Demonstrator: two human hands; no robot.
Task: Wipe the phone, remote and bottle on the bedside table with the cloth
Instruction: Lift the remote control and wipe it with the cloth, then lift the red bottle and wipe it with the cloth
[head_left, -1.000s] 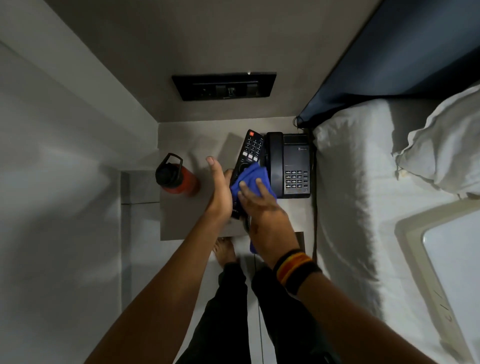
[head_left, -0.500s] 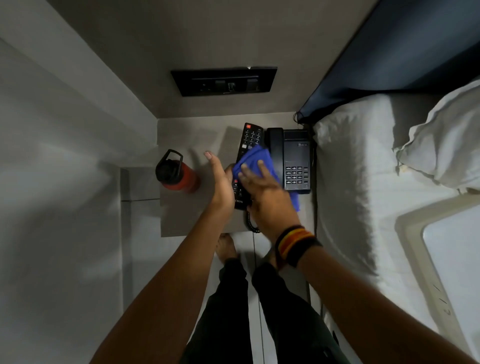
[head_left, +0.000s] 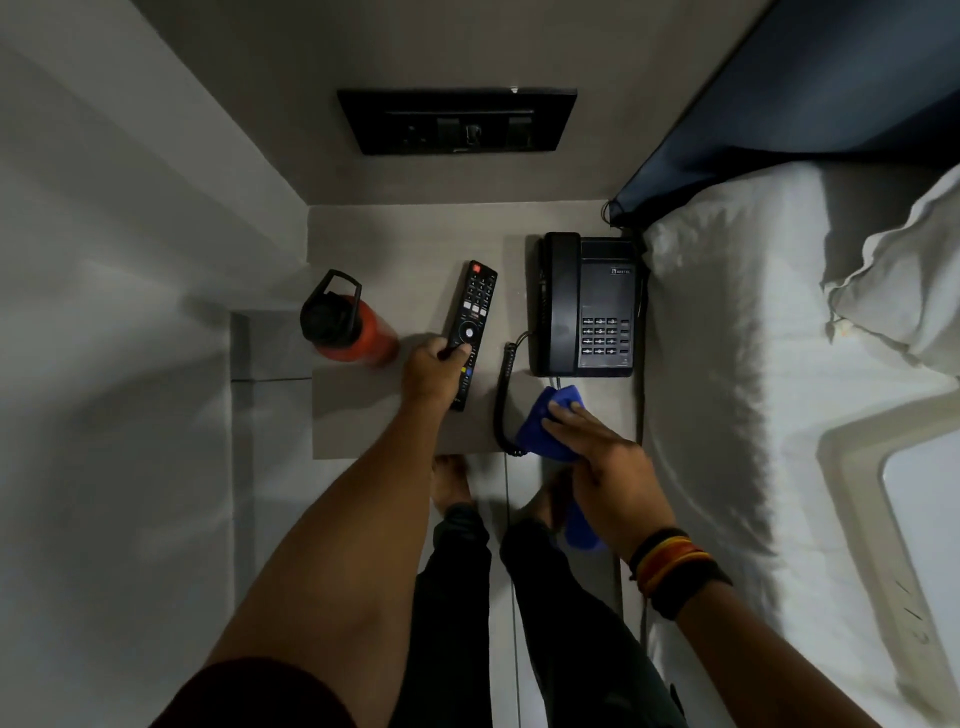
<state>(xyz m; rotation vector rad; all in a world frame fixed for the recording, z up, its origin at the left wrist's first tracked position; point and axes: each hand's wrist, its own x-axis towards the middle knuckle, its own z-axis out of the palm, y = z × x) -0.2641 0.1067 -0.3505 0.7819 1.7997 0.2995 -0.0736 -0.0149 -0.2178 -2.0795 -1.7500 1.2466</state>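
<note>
A black remote (head_left: 474, 306) lies lengthwise on the grey bedside table (head_left: 363, 415), and my left hand (head_left: 434, 366) grips its near end. My right hand (head_left: 597, 457) holds a blue cloth (head_left: 550, 423) at the table's front right corner, just below the black desk phone (head_left: 587, 306). The phone's coiled cord (head_left: 503, 395) runs down between the remote and the cloth. A red bottle (head_left: 345, 325) with a black lid and loop handle stands at the table's left edge, apart from both hands.
A bed with white sheets (head_left: 753, 364) and a pillow (head_left: 904, 280) lies directly to the right of the table. A black switch panel (head_left: 457, 120) is on the wall behind. A white wall (head_left: 104, 312) closes the left side. My feet stand on the floor below the table.
My right hand has drawn the cloth off the remote, down and right to the table's front corner. My left hand now grips the remote's near end, and the remote sits further left of the phone.
</note>
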